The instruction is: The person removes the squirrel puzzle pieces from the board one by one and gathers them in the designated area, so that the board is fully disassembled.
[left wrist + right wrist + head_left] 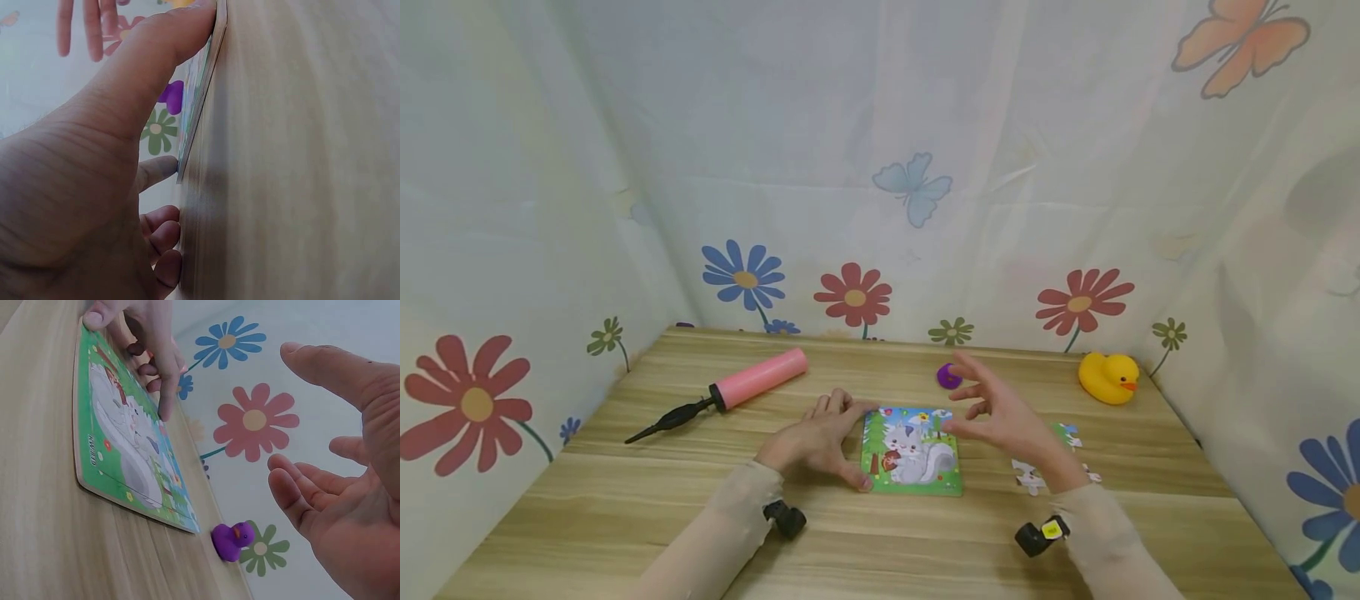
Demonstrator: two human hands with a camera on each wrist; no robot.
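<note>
At the middle of the wooden table [850, 550] lies the squirrel picture board [912, 454]. From its nine o'clock side the left hand [816, 442] grips it, thumb on the near corner and forefinger at the far one. Toward two o'clock the right hand [1003, 417] hovers with thumb and fingers spread wide, holding nothing. To steady the board well, I'd judge, thumb and forefinger should press lightly and evenly at both corners, leaving the picture uncovered; the right hand should avoid knocking the edge (and mind the loose puzzle pieces [1028, 478] at three o'clock). The purple toy duck [948, 377] at one o'clock seems far enough off to be no bother. As for writing, the right wrist view shows black print on the board's green margin: it begins "KW", the rest too blurred to trust. A yellow tag [1052, 529] on the right wrist's camera [1033, 541] bears marks too small to read.
</note>
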